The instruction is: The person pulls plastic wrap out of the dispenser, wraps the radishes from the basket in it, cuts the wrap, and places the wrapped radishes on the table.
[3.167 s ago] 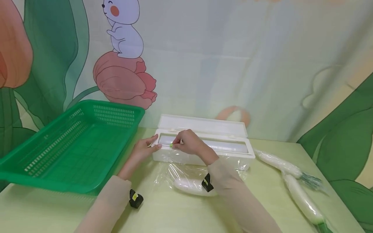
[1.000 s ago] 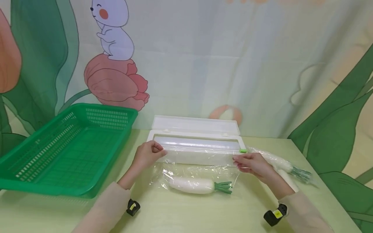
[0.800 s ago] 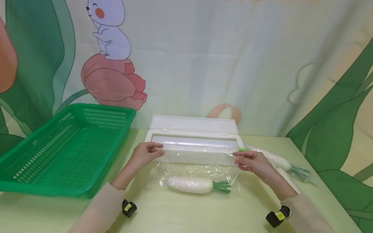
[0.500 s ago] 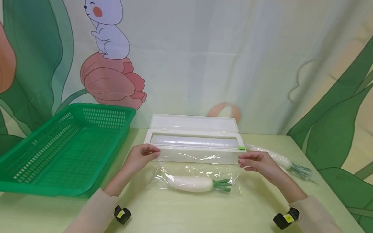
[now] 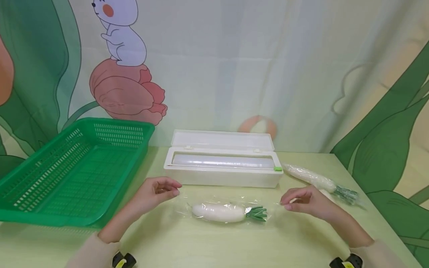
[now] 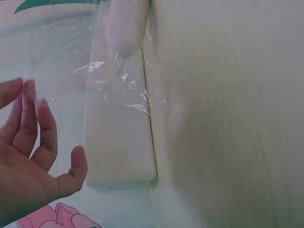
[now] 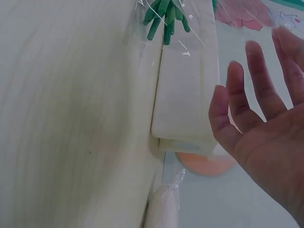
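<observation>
A white radish (image 5: 219, 212) with green stalks lies crosswise on the table, under and partly inside a sheet of clear cling film (image 6: 97, 66). With thumb and forefinger my left hand (image 5: 154, 194) pinches the film's left far corner. At the right far corner my right hand (image 5: 310, 203) pinches the film, its other fingers loosely bent. The film hangs between the hands, apart from the white cling film dispenser (image 5: 222, 178) behind it. On the dispenser's right end sits a green slide cutter (image 5: 277, 169); its lid (image 5: 222, 140) stands up, showing the film roll (image 5: 222, 161).
To the left stands a large green basket (image 5: 134, 178). A wrapped radish (image 5: 311, 176) lies at the right of the dispenser; another, mostly hidden by my right hand, shows a small part. A printed curtain (image 5: 207, 74) hangs behind the table.
The right hand slid the green cutter from left to right, then took the film's right corner. Both hands have since drawn the film off the dispenser toward me, over the radish.
</observation>
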{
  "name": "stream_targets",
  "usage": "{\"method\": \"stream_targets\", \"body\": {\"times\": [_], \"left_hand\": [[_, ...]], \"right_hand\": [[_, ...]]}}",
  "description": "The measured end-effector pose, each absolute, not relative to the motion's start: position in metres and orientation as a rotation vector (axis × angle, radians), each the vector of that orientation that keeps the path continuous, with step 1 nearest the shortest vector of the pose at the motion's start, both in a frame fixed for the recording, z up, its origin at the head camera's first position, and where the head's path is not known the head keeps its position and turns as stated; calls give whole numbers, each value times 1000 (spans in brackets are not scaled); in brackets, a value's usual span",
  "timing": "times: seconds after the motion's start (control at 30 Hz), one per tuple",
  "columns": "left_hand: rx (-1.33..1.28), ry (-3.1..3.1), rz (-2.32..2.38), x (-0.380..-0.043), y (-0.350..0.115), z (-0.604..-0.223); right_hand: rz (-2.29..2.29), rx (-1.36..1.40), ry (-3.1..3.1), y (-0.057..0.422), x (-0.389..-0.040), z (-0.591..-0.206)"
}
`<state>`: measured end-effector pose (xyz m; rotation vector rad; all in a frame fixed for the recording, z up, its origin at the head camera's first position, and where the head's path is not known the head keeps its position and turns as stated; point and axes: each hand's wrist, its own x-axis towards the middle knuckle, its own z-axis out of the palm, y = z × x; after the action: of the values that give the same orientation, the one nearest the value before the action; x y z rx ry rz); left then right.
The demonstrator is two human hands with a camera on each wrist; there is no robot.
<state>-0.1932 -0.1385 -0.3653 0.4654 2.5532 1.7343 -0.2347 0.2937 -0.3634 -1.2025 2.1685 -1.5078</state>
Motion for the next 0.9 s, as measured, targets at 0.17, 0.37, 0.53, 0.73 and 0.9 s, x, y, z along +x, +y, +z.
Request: {"method": "stream_targets", "body": {"times": [0.17, 0.37, 0.53, 0.73, 0.9], "left_hand": [[670, 2520, 1520, -185, -149, -365], [810, 2416, 1418, -182, -154, -373], [756, 2471, 1446, -179, -157, -377], [470, 2509, 1479, -177, -152, -378], [306, 2475, 1565, -178, -145, -378]], "right_hand": [[-1428, -1396, 2033, 299, -229, -370], [-1305, -1350, 2165, 299, -219, -376], [-1319, -1275, 2342, 295, -214, -381], [-1409, -1133, 2286, 294, -211, -385], [-1398, -906, 2315, 287, -209, -383]]}}
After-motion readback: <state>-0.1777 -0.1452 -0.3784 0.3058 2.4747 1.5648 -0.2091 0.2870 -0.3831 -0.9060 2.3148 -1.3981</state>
